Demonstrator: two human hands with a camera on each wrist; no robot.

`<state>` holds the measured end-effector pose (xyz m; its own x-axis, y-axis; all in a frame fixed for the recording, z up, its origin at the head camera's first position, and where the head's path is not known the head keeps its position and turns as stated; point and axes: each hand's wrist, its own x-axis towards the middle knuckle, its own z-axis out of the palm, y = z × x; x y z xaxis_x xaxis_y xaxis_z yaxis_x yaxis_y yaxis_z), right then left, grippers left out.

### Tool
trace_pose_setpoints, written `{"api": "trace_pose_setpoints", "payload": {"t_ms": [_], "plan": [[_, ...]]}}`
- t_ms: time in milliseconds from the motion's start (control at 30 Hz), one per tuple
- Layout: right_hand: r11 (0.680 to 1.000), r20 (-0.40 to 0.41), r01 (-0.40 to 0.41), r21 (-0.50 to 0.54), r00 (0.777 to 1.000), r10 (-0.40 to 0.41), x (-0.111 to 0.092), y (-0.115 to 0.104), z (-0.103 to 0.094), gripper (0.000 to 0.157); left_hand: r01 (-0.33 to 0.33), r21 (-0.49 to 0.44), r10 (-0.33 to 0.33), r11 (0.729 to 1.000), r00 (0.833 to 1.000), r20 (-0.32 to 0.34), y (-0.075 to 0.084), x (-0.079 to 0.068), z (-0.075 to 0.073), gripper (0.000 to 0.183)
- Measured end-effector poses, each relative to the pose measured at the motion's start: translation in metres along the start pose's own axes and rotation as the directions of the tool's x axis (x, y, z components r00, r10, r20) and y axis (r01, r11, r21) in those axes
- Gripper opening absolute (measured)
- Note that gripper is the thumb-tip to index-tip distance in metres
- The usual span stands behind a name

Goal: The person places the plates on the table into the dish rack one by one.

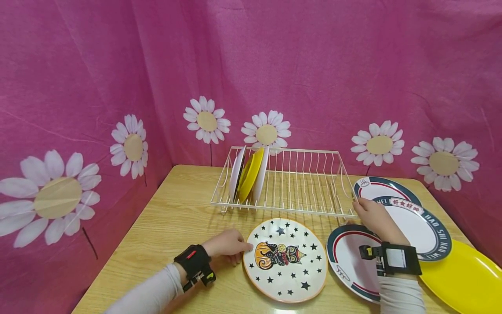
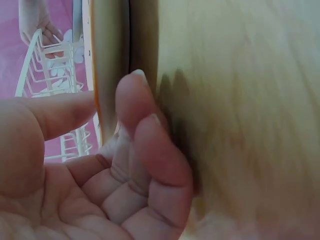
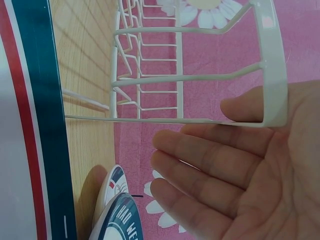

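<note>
plate (image 1: 285,260): left hand (image 1: 228,245) pinching, thumb uppermost | rack (image 1: 290,210): right hand (image 1: 379,221) gripping corner

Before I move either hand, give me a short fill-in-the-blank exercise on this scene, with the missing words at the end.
1. The left hand pinches the rim of the patterned plate, which is scattered with dark ____.
2. In the head view, the right hand grips the near ____ corner of the dish rack.
3. The plain plate at the lower right of the head view is ____.
4. Flowers on the pink cloth have ____ petals.

Missing words: stars; right; yellow; white.
</note>
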<state>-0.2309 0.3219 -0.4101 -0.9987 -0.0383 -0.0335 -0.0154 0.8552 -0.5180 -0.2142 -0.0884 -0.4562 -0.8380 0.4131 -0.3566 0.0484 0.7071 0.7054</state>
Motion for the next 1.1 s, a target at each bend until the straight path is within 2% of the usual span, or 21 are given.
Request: {"api": "trace_pose_setpoints", "payload": {"t_ms": [133,500,867,1100], "plan": [[1.0,0.004,-0.003,-0.003,1.0,0.003,-0.0003,0.0004,0.0001,0.048,0.019,-0.074,-0.017,0.997,0.999,0.027,-0.0003,0.0017,0.0052,0.033],[1.0,0.006,-0.01,0.0,1.0,0.01,0.0008,0.001,0.0014,0.048,0.086,-0.192,-0.071,0.978,0.994,0.085,-0.0016,0.0058,0.0099,0.028],[1.0,-0.013,0.003,-0.001,1.0,-0.003,0.0015,0.001,0.0004,0.045,0.065,-0.268,-0.043,0.961,0.995,0.09,-0.0018,0.0035,0.0108,0.025],[1.0,-0.005,0.005,-0.003,1.0,-0.005,0.0015,0.0023,0.0008,0.046,0.069,-0.364,-0.021,0.929,0.991,0.135,-0.006,0.0015,0.0095,0.022]]}}
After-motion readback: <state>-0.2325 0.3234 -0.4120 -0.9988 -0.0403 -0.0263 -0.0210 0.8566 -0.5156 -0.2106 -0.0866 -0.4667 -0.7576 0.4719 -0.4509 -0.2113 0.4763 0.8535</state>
